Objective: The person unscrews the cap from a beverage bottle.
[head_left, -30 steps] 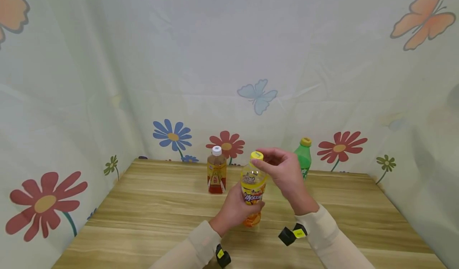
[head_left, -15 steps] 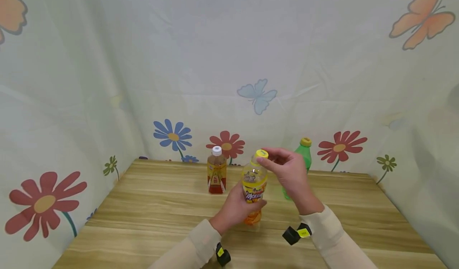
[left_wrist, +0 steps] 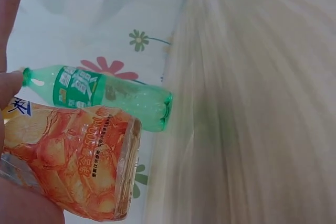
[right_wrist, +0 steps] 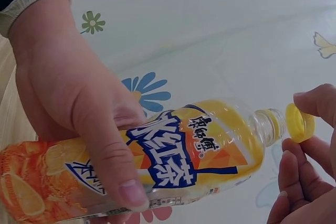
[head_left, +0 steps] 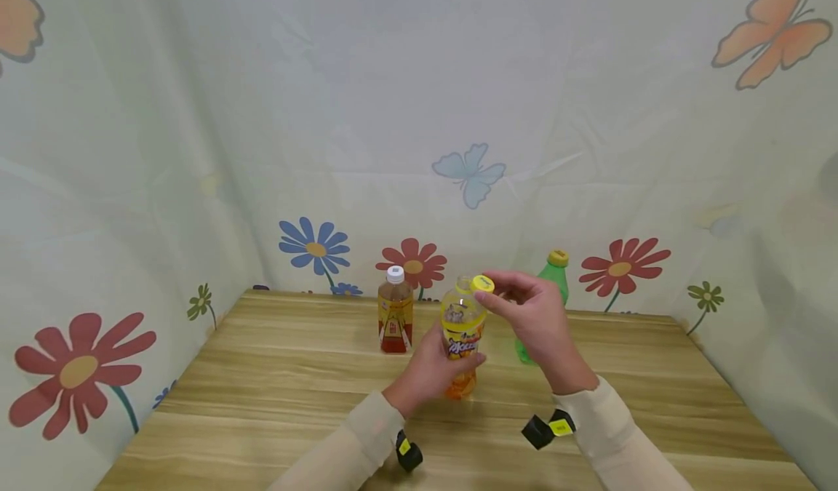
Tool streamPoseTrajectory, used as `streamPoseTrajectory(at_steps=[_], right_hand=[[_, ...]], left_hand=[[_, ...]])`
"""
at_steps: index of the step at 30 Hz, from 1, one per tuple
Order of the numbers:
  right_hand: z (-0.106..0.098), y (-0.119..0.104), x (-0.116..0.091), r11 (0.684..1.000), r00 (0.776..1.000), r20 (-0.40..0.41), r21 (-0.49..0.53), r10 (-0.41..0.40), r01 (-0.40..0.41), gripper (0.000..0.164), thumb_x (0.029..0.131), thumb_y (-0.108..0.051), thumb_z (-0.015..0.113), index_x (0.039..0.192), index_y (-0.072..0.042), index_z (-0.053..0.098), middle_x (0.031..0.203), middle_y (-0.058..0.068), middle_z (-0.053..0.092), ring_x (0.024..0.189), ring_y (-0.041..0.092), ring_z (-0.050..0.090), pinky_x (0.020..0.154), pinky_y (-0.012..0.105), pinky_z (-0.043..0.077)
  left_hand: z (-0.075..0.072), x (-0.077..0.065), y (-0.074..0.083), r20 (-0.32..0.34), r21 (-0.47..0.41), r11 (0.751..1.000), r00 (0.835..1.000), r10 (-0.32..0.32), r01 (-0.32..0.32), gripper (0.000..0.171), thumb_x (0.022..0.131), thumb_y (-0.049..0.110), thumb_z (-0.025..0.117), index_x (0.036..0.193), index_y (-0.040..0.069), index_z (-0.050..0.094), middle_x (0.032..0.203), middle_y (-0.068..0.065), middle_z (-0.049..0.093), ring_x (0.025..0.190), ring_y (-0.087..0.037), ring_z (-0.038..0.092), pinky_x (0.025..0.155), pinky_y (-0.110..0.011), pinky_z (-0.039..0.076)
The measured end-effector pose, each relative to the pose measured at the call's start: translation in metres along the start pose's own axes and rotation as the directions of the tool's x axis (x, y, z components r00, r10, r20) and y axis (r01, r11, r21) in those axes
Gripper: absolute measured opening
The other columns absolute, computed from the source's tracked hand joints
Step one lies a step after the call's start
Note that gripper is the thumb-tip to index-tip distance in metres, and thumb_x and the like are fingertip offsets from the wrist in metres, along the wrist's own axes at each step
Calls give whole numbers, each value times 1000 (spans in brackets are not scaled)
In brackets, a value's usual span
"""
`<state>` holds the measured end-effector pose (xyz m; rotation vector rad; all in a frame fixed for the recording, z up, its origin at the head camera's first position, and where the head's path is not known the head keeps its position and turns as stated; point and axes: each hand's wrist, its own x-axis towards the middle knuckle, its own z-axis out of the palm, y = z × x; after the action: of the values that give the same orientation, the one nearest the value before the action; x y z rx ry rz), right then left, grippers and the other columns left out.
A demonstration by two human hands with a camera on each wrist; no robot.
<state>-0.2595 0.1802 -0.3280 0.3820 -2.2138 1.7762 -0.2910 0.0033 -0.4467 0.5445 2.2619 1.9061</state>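
The left hand [head_left: 428,371] wraps round the orange bottle [head_left: 462,331] above the table [head_left: 275,374], apparently to steady it; the right hand [head_left: 535,320], half closed, pinches the yellow cap [head_left: 483,284] by its rim, just beside the bare neck [right_wrist: 272,124].

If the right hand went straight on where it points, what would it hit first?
Probably the open bottle neck: the yellow cap pinched in the right hand sits close beside it, though depth is hard to judge.
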Motion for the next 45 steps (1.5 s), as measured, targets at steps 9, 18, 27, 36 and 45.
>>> streamPoseTrajectory(at_steps=[9, 18, 27, 36, 45], right_hand=[[-3, 10, -3, 996, 995, 47, -11, -85, 86, 31, 88, -15, 82, 115, -3, 75, 99, -7, 73, 89, 15, 63, 75, 19, 58], [-7, 31, -9, 995, 987, 135, -32, -92, 97, 30, 85, -16, 84, 113, -7, 76, 103, 2, 73, 91, 16, 67, 80, 22, 60], [-6, 56, -14, 995, 975, 201, -17, -91, 96, 30, 86, -15, 83, 114, -11, 76, 108, 4, 75, 89, 18, 65, 79, 24, 60], [-1, 82, -20, 998, 972, 234, -44, -34, 45, 27, 85, -17, 84, 110, -10, 77, 105, 11, 76, 86, 17, 66, 74, 25, 59], [7, 106, -24, 998, 957, 291, -49, -16, 31, 28, 83, -15, 85, 108, -5, 77, 104, 14, 77, 84, 13, 67, 75, 26, 60]], left_hand=[[-8, 13, -4, 27, 22, 999, 999, 42, -43, 60, 91, 35, 78, 140, 42, 43, 130, 14, 63, 121, -13, 64, 109, -48, 52], [-14, 26, -11, 84, -16, 997, 994, 72, -70, 61, 92, 34, 76, 141, 42, 41, 134, 15, 61, 124, -12, 63, 110, -47, 51], [-21, 39, -19, 119, -32, 996, 989, 87, -84, 67, 94, 39, 74, 146, 43, 32, 139, 12, 58, 127, -14, 60, 109, -47, 52], [-25, 52, -22, 107, 35, 999, 994, 5, -9, 78, 93, 48, 72, 155, 37, 24, 150, 4, 51, 140, -24, 51, 118, -56, 41], [-26, 61, -21, 90, 17, 999, 995, 39, -41, 73, 94, 42, 73, 152, 28, 31, 143, 0, 57, 132, -21, 58, 116, -52, 44]])
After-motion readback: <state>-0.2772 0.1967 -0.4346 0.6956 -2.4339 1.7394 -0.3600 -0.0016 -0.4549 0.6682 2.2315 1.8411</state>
